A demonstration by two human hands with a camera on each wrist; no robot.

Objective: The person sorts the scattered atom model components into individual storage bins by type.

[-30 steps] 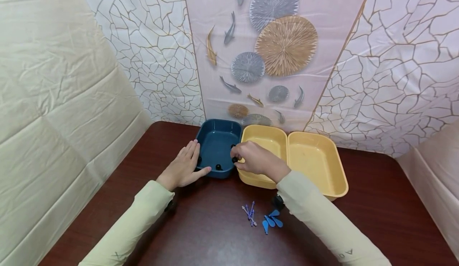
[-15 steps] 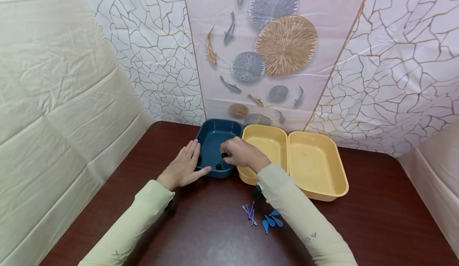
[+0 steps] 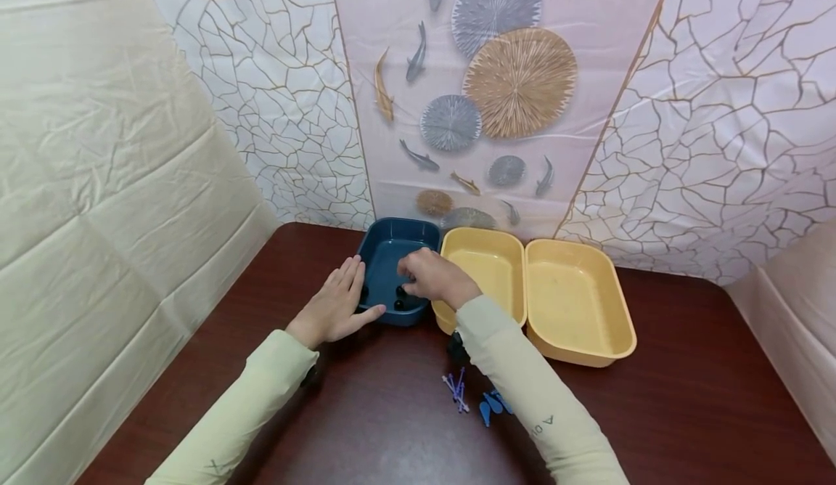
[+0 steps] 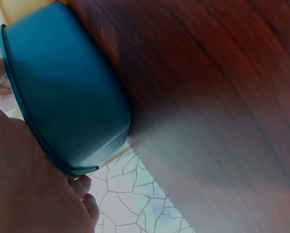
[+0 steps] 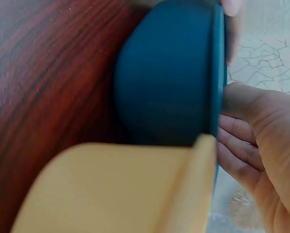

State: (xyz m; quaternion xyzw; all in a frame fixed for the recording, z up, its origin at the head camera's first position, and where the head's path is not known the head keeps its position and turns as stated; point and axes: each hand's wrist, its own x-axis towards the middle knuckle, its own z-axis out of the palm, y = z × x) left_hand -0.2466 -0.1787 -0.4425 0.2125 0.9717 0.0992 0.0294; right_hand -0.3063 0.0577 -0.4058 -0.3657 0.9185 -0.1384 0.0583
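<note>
In the head view, a dark blue tray [image 3: 395,247] stands at the left of a row of trays. My left hand [image 3: 332,305] rests straight-fingered along its left rim, thumb at the front corner. My right hand [image 3: 439,277] is over the tray's right side. Just below its fingertips is a small black ball [image 3: 401,291], with a gap between it and the index finger. Another black ball [image 3: 399,305] lies by the front wall, and a dark ball [image 3: 363,292] shows beside the left hand. The right wrist view hides the fingertips behind the blue rim.
Two yellow trays, a middle one [image 3: 486,242] and a right one [image 3: 578,303], adjoin the blue tray. Several purple sticks [image 3: 455,389] and blue teardrop-shaped pieces [image 3: 491,404] lie on the dark wooden table [image 3: 385,412] in front. A patterned cloth hangs behind.
My right hand has moved left, from the edge of the middle yellow tray to over the blue one. The black ball it pinched is now lower, under its fingertips. The left hand stays put.
</note>
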